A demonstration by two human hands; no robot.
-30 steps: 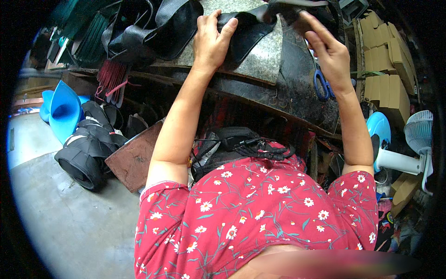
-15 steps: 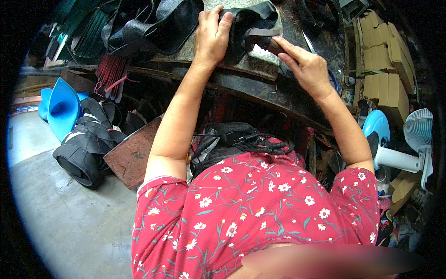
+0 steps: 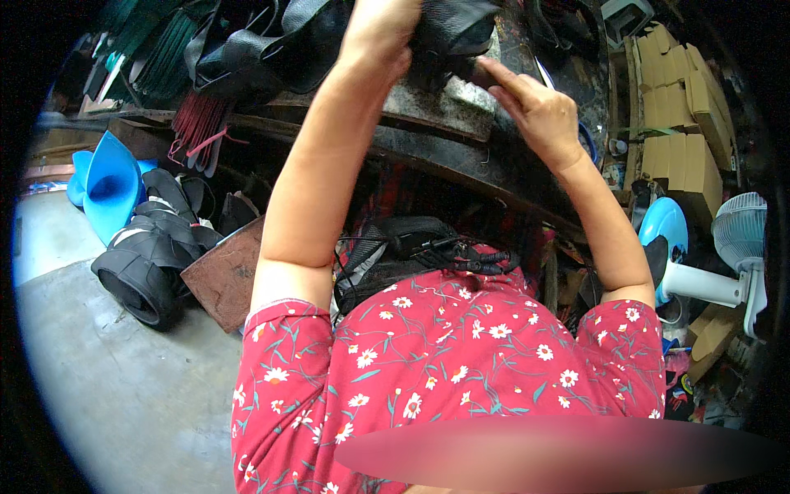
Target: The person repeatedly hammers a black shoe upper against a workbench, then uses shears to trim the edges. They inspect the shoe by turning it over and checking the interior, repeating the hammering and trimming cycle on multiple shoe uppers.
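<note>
At the top edge, my left hand (image 3: 383, 33) lies beside a black leather piece (image 3: 459, 31); its fingers run out of the picture, so their grip is hidden. Fingers of my right hand (image 3: 533, 111) are closed around the dark handle of a tool (image 3: 471, 74), index finger stretched along it, just below the leather. The tool's working end is hidden under the leather. Beneath both lies a pale, worn slab (image 3: 432, 107) on the dark workbench. More black leather pieces (image 3: 255, 62) are heaped to the left of my left hand.
Bundled dark red strips (image 3: 197, 123) hang off the bench's left edge. Black rolled pieces (image 3: 144, 272) and a brown board (image 3: 226, 276) sit below, near blue curved sheets (image 3: 113, 189). On the right are stacked tan boxes (image 3: 679, 160) and a white-and-blue fan (image 3: 741, 239).
My left hand has moved up and forward, its fingers leaving the picture. The black leather has shifted and now covers the grey curved strip seen before. My right hand has barely moved.
</note>
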